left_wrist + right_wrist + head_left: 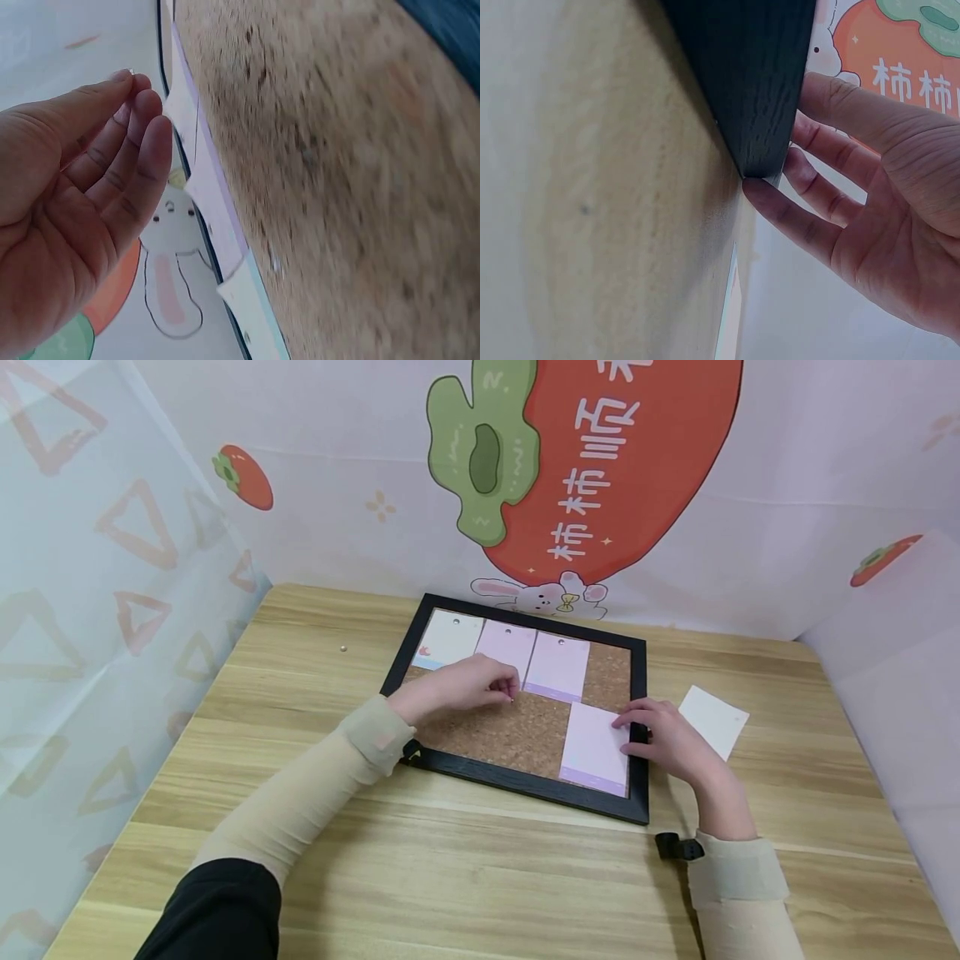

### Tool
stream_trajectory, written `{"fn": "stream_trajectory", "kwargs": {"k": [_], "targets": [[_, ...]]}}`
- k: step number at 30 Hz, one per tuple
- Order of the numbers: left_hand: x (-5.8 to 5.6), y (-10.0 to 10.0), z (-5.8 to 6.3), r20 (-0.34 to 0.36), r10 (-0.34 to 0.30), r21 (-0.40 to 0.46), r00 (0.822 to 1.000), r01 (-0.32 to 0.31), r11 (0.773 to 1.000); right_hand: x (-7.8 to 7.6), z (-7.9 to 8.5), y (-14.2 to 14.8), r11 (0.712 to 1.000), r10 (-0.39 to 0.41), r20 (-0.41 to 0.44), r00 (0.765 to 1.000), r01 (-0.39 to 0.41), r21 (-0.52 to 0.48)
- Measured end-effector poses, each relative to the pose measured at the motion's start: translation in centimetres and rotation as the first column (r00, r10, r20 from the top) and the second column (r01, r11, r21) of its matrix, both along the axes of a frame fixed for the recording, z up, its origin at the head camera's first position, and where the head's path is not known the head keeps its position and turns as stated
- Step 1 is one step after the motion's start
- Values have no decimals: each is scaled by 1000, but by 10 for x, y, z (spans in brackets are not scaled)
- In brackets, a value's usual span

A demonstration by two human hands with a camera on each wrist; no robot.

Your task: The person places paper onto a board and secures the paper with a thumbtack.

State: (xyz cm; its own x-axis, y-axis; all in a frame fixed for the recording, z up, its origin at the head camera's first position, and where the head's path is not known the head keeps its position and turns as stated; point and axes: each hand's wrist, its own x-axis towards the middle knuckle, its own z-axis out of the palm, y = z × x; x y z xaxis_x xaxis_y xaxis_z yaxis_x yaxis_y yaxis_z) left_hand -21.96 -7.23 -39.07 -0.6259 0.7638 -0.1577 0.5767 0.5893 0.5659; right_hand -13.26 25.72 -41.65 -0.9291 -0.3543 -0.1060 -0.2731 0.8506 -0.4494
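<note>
My left hand [468,685] is over the cork board [495,735], thumb and index finger pinched together. In the left wrist view a tiny shiny piece, perhaps a thumbtack [131,72], shows at those fingertips; its full shape is hidden. My right hand [671,739] reaches over the board's black frame [637,735], its fingers loosely bent and the tips on a lavender card [596,747] at the lower right. A white card [450,639] and two lavender cards, the middle [506,647] and the right one [558,664], hang along the top, each with a round tack.
A loose white card [712,718] lies on the wooden table [480,877] right of the board, partly behind my right hand. One small round bit [343,648] lies left of the board. A printed cloth [337,485] stands behind the table.
</note>
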Motion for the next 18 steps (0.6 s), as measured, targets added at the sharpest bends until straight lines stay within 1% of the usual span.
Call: {"fn": "stream_trajectory", "kwargs": {"k": [8, 18], "targets": [[5, 19, -5, -11, -43, 33, 999, 43, 999, 0, 0, 0, 1000, -1, 6, 1000, 1, 0], [10, 45, -6, -20, -72, 40, 997, 72, 997, -2, -2, 1, 1000, 2, 2, 1000, -2, -4]]}}
